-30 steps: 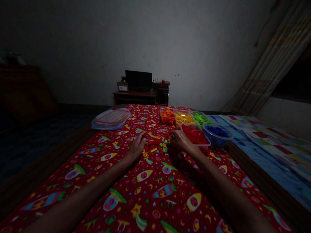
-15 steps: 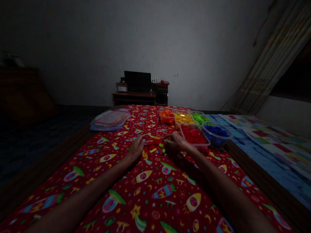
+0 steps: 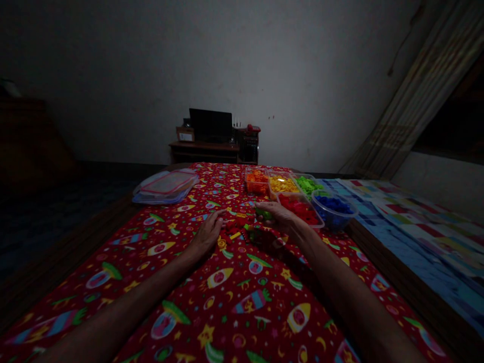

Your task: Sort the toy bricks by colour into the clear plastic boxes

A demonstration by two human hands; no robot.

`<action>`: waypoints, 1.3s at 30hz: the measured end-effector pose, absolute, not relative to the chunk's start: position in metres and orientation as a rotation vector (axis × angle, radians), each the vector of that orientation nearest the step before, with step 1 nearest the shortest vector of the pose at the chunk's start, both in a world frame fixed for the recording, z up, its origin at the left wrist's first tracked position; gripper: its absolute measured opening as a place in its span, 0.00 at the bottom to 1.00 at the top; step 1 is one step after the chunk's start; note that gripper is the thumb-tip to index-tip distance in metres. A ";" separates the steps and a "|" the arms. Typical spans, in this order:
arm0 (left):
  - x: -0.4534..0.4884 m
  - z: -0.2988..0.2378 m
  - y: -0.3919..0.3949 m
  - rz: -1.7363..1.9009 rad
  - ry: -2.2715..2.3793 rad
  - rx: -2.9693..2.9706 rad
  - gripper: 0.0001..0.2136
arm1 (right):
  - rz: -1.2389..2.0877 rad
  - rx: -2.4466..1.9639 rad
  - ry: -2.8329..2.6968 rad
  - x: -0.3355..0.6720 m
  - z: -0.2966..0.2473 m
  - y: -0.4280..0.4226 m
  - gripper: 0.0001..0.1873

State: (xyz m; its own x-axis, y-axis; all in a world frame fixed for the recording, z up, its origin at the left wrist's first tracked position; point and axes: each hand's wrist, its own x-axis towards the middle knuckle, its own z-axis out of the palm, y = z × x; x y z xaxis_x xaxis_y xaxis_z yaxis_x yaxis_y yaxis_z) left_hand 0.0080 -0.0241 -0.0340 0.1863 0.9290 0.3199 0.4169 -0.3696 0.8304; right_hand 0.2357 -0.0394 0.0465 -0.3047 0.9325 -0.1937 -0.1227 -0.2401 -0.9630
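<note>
A small loose pile of toy building bricks (image 3: 235, 235), mostly red with some yellow and green, lies on the red patterned cloth (image 3: 242, 282). My left hand (image 3: 208, 230) rests on the cloth just left of the pile, fingers stretched out and holding nothing. Raised slightly at the pile's right side, my right hand (image 3: 282, 216) has its fingers closed around a green brick (image 3: 263, 214); whether it is one piece or several I cannot tell. The red container (image 3: 320, 222), full of red bricks, is right behind this hand.
Clear containers of orange bricks (image 3: 257, 184), yellow bricks (image 3: 283, 185), green bricks (image 3: 308, 185) and blue bricks (image 3: 333, 204) stand at the right. Stacked lids (image 3: 166, 186) lie at the far left. Beyond are a monitor (image 3: 210, 125) on a low desk and a wall.
My right hand has lifted a little from the pile, with green now showing in its fingers. The left hand stays beside the pile. The view has shifted slightly.
</note>
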 end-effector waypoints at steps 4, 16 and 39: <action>0.007 -0.036 -0.024 1.117 1.262 1.887 0.23 | 1.219 -1.181 -1.499 0.259 0.065 -0.033 0.12; 0.007 -0.036 -0.024 1.062 1.329 1.843 0.24 | 0.193 -2.104 -1.629 0.418 0.119 0.084 0.12; 0.006 -0.037 -0.024 1.093 1.327 2.007 0.21 | 0.648 -1.265 -1.974 0.300 0.106 0.008 0.11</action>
State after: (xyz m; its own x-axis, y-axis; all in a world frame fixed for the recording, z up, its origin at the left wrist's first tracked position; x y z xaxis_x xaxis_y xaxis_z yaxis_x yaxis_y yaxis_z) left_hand 0.0065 -0.0243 -0.0369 0.2049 0.9143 0.3495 0.5182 -0.4042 0.7537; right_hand 0.3001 0.0078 0.1058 -0.2829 0.9158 0.2852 0.5687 0.3996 -0.7190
